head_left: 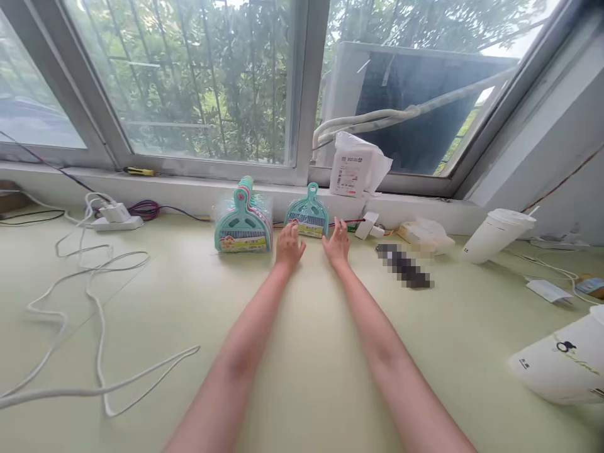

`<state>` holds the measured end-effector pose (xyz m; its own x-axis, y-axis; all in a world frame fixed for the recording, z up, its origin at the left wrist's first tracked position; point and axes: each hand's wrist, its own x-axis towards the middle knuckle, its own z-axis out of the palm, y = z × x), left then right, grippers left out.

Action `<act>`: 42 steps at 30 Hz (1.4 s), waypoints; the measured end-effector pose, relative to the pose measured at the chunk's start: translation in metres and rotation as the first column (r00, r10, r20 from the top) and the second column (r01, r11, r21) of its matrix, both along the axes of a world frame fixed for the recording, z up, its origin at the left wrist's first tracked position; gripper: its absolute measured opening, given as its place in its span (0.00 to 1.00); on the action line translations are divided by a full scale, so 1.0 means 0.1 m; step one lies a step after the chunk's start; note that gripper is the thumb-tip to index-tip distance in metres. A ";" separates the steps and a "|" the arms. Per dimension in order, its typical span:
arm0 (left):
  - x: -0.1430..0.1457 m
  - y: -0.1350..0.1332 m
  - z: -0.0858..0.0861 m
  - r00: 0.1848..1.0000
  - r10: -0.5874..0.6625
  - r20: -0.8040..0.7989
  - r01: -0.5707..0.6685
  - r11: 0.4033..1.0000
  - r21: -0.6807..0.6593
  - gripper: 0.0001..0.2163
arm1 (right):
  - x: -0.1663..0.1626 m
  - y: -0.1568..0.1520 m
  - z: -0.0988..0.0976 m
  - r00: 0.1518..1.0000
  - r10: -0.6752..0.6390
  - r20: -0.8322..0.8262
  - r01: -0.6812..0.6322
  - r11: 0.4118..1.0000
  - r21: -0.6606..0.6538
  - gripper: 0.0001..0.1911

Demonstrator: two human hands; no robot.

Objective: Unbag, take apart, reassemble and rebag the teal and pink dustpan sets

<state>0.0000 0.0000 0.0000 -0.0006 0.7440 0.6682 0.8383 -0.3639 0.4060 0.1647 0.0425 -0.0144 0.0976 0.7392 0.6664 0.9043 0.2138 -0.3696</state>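
A loose white cable (89,302) winds across the left of a pale green table (306,390), running back to a white power strip (116,221) near the windowsill (189,189), where a small yellow tool (134,170) lies by the window frame. Right of the power strip, a plastic-wrapped bundle of dustpans (243,223) in teal stands against the sill.

Just beside the bundle stands a single teal dustpan (309,215), handle up, also against the sill. A person stretches both bare arms across the table toward it. The left hand (289,246) lies palm down with fingers open and slightly spread, the fingertips touching the dustpan's lower left corner and gripping nothing. The right hand (336,245) is likewise flat and open, its fingertips just beside the dustpan's lower right edge; whether they touch it cannot be told. Neither hand holds anything.

Above and to the right, a white plastic bag (353,167) with a printed label sits on the sill. Below it lies a white plug (370,225), then a dark object (404,266) that is blurred out, and a pack of tissues (425,236). Farther right stands a lidded white cup (495,234), and a white paper bag (561,368) lies at the table's near right edge.
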 end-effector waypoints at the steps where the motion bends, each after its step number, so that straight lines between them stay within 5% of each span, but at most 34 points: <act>1: 0.02 -0.14 0.02 0.999 -0.042 0.009 0.042 0.999 0.007 0.19 | 0.00 -0.06 0.00 1.000 0.003 -0.017 -0.003 1.000 0.008 0.36; 4: -0.04 -0.53 0.09 0.997 -0.041 0.065 0.038 0.999 0.035 0.19 | -0.06 -0.23 -0.01 0.996 0.073 -0.046 -0.072 0.997 0.034 0.33; 7: -0.33 -0.77 0.18 0.954 0.214 0.210 -0.234 0.969 0.076 0.20 | -0.24 -0.39 -0.04 0.961 0.227 -0.159 -0.236 0.971 -0.043 0.25; 10: -0.85 -0.80 0.22 0.769 0.499 0.399 -0.546 0.838 0.005 0.22 | -0.55 -0.50 -0.08 0.877 0.285 -0.386 -0.391 0.892 -0.228 0.18; 12: -1.18 -0.76 0.20 0.641 0.589 0.493 -0.603 0.783 -0.151 0.23 | -0.79 -0.55 -0.10 0.841 0.278 -0.465 -0.443 0.847 -0.295 0.19; 15: -1.44 -0.74 0.12 0.591 0.550 0.590 -0.413 0.835 -0.364 0.21 | -1.11 -0.58 -0.11 0.755 0.293 -0.587 -0.521 0.812 -0.265 0.22; 19: -1.37 -0.92 -0.01 0.628 0.510 0.588 -0.385 0.860 -0.335 0.19 | -1.37 -0.60 -0.06 0.611 0.285 -0.738 -0.581 0.795 -0.174 0.18; 24: -1.22 -1.32 -0.03 0.651 0.536 0.537 -0.393 0.844 -0.365 0.18 | -1.40 -0.83 -0.01 0.734 0.315 -0.602 -0.562 0.778 -0.279 0.15; 29: -1.08 -1.54 0.03 0.638 0.397 0.660 -0.087 0.889 -0.450 0.08 | -1.15 -1.30 0.01 0.845 0.377 -0.381 -0.505 0.798 -0.331 0.11; 32: -0.83 -1.58 0.06 0.501 0.351 0.791 0.081 0.891 -0.447 0.03 | -0.82 -1.64 0.01 0.888 0.347 -0.304 -0.432 0.856 -0.284 0.13; 37: -0.17 -1.61 0.15 0.022 0.253 0.967 0.399 0.885 -0.240 0.06 | -0.18 -2.13 0.02 0.818 0.301 -0.491 -0.472 0.838 -0.272 0.32; 42: 0.29 -1.70 0.14 -0.034 0.114 0.993 0.582 0.810 -0.073 0.17 | 0.32 -2.29 0.19 0.728 0.193 -0.658 -0.366 0.921 -0.135 0.28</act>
